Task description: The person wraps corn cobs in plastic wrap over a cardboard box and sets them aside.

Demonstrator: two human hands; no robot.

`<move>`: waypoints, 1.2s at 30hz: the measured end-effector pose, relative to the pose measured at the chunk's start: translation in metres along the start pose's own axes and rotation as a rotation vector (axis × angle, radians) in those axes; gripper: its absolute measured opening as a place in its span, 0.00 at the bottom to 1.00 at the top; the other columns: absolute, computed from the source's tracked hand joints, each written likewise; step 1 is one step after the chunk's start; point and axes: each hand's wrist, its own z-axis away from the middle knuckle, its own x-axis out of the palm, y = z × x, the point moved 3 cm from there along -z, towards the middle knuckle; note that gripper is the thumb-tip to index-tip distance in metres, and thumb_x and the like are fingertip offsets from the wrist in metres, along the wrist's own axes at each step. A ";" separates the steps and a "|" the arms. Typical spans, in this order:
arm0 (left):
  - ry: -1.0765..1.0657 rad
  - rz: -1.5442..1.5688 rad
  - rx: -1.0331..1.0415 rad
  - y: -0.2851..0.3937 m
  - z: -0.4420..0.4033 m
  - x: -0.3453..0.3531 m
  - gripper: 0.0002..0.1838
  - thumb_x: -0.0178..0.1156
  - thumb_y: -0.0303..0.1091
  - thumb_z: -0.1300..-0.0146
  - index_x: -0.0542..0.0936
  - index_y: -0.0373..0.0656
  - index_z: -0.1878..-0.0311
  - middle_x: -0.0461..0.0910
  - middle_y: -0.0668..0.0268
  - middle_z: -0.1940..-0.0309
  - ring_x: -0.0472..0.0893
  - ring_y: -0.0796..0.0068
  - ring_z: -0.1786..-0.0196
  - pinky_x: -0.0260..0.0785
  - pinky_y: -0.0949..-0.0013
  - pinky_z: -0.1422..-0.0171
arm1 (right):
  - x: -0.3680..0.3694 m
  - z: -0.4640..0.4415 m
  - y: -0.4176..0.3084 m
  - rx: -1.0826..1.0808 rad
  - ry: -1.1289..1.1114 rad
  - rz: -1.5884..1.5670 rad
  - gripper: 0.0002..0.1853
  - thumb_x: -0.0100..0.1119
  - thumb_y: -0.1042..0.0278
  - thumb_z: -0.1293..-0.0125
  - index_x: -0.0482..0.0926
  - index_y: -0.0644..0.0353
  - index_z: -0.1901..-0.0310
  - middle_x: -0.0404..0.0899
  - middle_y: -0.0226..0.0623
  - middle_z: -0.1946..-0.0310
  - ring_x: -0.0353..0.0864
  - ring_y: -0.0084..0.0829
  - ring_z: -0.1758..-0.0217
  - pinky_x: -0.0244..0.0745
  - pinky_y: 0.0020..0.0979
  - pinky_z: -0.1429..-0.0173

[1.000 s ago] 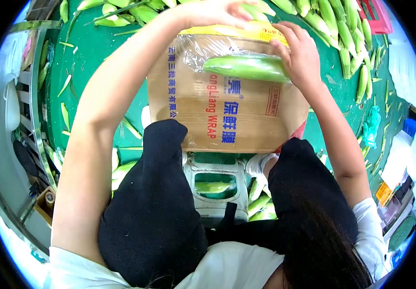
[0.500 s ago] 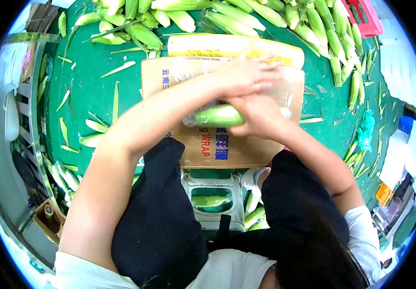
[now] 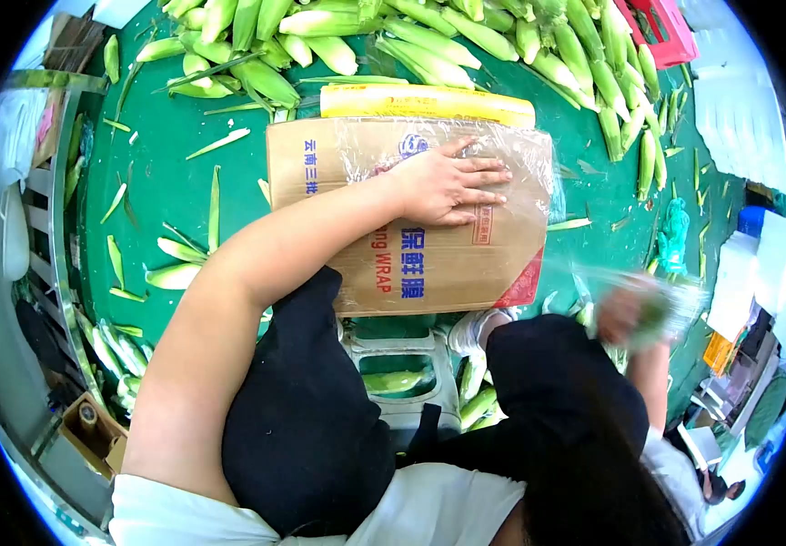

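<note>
My left hand [image 3: 452, 188] lies flat on a brown cardboard box [image 3: 320, 218] printed with blue and red lettering, its fingers spread over clear plastic film. Off to the right of the box, my right hand [image 3: 619, 314] is smeared by motion. It grips a green ear of corn [image 3: 655, 318] with shiny clear film around it. A strip of film seems to trail from there toward the box. Along the box's far edge lies a yellow roll of cling film [image 3: 438, 103].
Green ears of corn [image 3: 329, 55] are heaped at the back, beside a pink crate [image 3: 661, 36]. Loose husk leaves litter the green floor [image 3: 175, 136]. A white plastic stool [image 3: 402, 346] stands between my knees. A teal plastic bag [image 3: 673, 238] lies at right.
My right hand has swung right, away from the box, carrying the ear of corn. My left hand has come down flat onto the box. The yellow roll has shifted slightly.
</note>
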 end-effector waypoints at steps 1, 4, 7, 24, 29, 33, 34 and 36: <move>0.008 -0.006 -0.001 0.000 0.002 -0.001 0.30 0.50 0.57 0.23 0.72 0.63 0.22 0.59 0.71 0.16 0.56 0.72 0.14 0.37 0.39 0.11 | -0.009 0.053 -0.004 -0.202 -0.016 -0.171 0.32 0.81 0.41 0.49 0.80 0.62 0.59 0.83 0.41 0.72 0.85 0.37 0.73 0.78 0.38 0.73; -0.017 0.002 -0.025 0.010 0.009 -0.001 0.31 0.53 0.50 0.25 0.69 0.56 0.21 0.58 0.67 0.15 0.55 0.69 0.13 0.39 0.40 0.11 | 0.021 0.212 0.018 -0.133 0.912 -0.097 0.38 0.79 0.37 0.47 0.77 0.57 0.44 0.83 0.40 0.63 0.81 0.38 0.72 0.81 0.43 0.65; -0.011 0.061 -0.081 0.034 0.016 -0.003 0.37 0.58 0.44 0.29 0.64 0.51 0.19 0.56 0.59 0.15 0.57 0.62 0.14 0.42 0.40 0.12 | 0.049 0.291 0.117 0.178 1.663 -0.442 0.39 0.75 0.35 0.43 0.76 0.59 0.41 0.83 0.40 0.59 0.83 0.37 0.67 0.82 0.42 0.63; -0.231 0.448 -0.764 0.058 0.048 -0.128 0.22 0.70 0.36 0.42 0.78 0.46 0.44 0.86 0.54 0.56 0.89 0.46 0.60 0.81 0.48 0.56 | 0.033 -0.209 0.004 0.586 -0.305 1.332 0.42 0.79 0.53 0.44 0.70 0.56 0.31 0.84 0.48 0.44 0.89 0.51 0.52 0.83 0.46 0.45; 0.126 1.288 -0.841 0.055 0.175 -0.140 0.36 0.75 0.46 0.39 0.72 0.45 0.31 0.83 0.60 0.65 0.82 0.61 0.70 0.76 0.60 0.65 | 0.059 -0.274 -0.005 -0.382 -0.381 2.043 0.28 0.62 0.64 0.32 0.72 0.45 0.30 0.85 0.43 0.57 0.90 0.44 0.56 0.86 0.43 0.62; 0.849 2.127 -1.359 0.119 0.320 -0.129 0.38 0.66 0.58 0.30 0.67 0.44 0.27 0.69 0.74 0.76 0.58 0.88 0.84 0.48 0.82 0.80 | -0.096 -0.379 -0.020 -0.359 0.258 2.122 0.22 0.61 0.67 0.32 0.79 0.51 0.35 0.86 0.43 0.49 0.88 0.45 0.51 0.85 0.46 0.53; 1.133 1.975 -1.496 0.141 0.362 -0.123 0.37 0.66 0.56 0.30 0.67 0.44 0.27 0.70 0.72 0.73 0.59 0.86 0.81 0.50 0.81 0.77 | -0.154 -0.398 -0.018 0.042 0.327 2.182 0.24 0.64 0.65 0.33 0.79 0.56 0.36 0.86 0.47 0.49 0.87 0.50 0.48 0.83 0.50 0.46; 1.413 1.459 -1.924 0.215 0.446 -0.104 0.36 0.66 0.53 0.29 0.68 0.43 0.27 0.71 0.69 0.68 0.62 0.81 0.75 0.52 0.77 0.71 | -0.249 -0.422 0.001 0.713 0.345 2.093 0.35 0.72 0.48 0.39 0.79 0.61 0.34 0.86 0.54 0.47 0.87 0.51 0.46 0.81 0.47 0.41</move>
